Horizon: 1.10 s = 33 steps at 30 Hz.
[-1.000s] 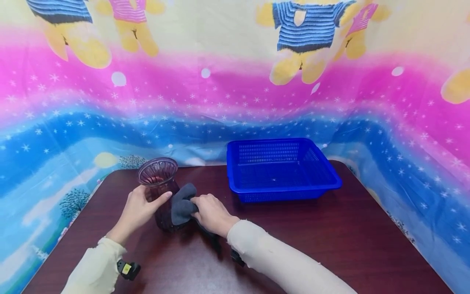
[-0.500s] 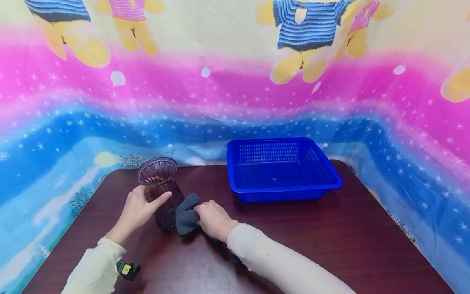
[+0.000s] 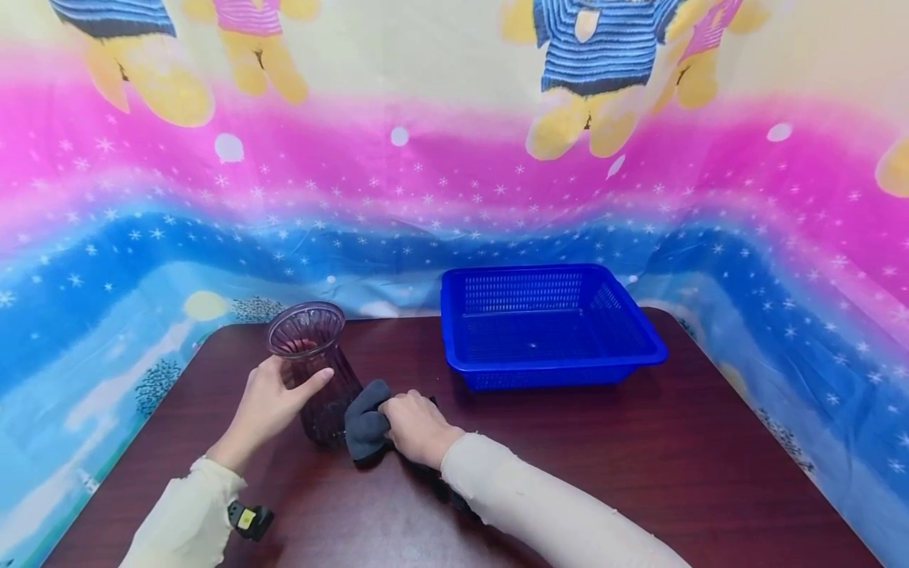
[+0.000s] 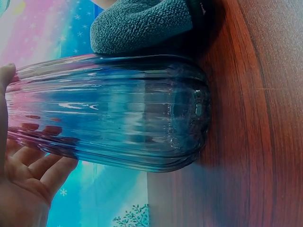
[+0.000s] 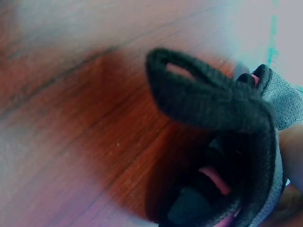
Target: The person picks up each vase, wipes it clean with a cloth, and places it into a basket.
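A ribbed, purple-tinted glass vase (image 3: 332,402) with a flared rim stands upright on the table. My left hand (image 3: 270,404) holds it below the rim, thumb on the near side and fingers round the back. In the left wrist view, those fingers show behind the clear glass vase (image 4: 118,113). My right hand (image 3: 419,428) grips a bunched dark grey cloth (image 3: 365,426) low beside the vase's right side. Seen from the left wrist, the fuzzy cloth (image 4: 137,28) lies against the glass. The right wrist view shows the cloth's black edging and loop (image 5: 203,99).
A blue perforated plastic basket (image 3: 554,367) sits at the back right of the dark red-brown wooden table (image 3: 639,473). Behind the table hangs a printed cloth backdrop (image 3: 398,181) with bears and snowflakes. A small black device (image 3: 250,521) is strapped at the left wrist.
My right hand and the cloth have slid down and slightly right along the vase's lower side. The left hand and the vase stay put.
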{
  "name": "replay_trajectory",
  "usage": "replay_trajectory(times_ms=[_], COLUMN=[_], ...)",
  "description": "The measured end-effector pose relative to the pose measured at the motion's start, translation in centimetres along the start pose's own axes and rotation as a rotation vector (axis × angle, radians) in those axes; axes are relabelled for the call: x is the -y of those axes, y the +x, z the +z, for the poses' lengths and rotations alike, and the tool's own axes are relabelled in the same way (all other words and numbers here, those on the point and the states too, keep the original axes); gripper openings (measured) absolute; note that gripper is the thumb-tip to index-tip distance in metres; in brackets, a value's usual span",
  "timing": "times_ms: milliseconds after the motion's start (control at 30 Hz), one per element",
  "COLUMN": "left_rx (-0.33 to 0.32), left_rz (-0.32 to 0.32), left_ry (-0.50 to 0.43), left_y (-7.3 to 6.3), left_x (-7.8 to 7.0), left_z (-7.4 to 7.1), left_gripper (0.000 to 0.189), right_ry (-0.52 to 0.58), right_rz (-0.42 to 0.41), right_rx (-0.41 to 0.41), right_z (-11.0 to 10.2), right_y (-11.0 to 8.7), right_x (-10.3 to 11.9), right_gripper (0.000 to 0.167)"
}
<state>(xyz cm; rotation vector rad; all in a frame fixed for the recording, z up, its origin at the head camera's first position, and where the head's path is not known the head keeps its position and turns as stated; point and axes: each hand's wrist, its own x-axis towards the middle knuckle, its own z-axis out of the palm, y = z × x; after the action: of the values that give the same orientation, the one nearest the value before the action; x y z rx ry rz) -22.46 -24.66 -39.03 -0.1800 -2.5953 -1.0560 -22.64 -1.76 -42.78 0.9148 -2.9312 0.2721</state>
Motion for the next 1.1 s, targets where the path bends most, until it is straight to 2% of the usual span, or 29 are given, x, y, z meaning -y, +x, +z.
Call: replay_trajectory(times_ms=[267, 400, 833, 1100], left_rx=[-0.007, -0.011, -0.013, 0.003], left_rz=[-0.003, -0.002, 0.007, 0.002], left_ry=[0.006, 0.008, 0.004, -0.005], left_y=[-0.3, -0.3, -0.4, -0.4], left_x=[-0.1, -0.2, -0.2, -0.3], left_z=[0.1, 0.1, 0.2, 0.0], left_gripper=[0.047, 0.046, 0.046, 0.047], right_ry=[0.064, 0.085, 0.159, 0.121], right_rz=[-0.019, -0.02, -0.039, -0.045], right_rx=[-0.04, -0.078, -0.164, -0.18], right_z=[-0.4, -0.8, -3.7, -5.2], right_y=[-0.4, -0.5, 0.3, 0.5], right_x=[-0.4, -0.6, -0.3, 0.1], right_gripper=[0.006, 0.016, 0.022, 0.024])
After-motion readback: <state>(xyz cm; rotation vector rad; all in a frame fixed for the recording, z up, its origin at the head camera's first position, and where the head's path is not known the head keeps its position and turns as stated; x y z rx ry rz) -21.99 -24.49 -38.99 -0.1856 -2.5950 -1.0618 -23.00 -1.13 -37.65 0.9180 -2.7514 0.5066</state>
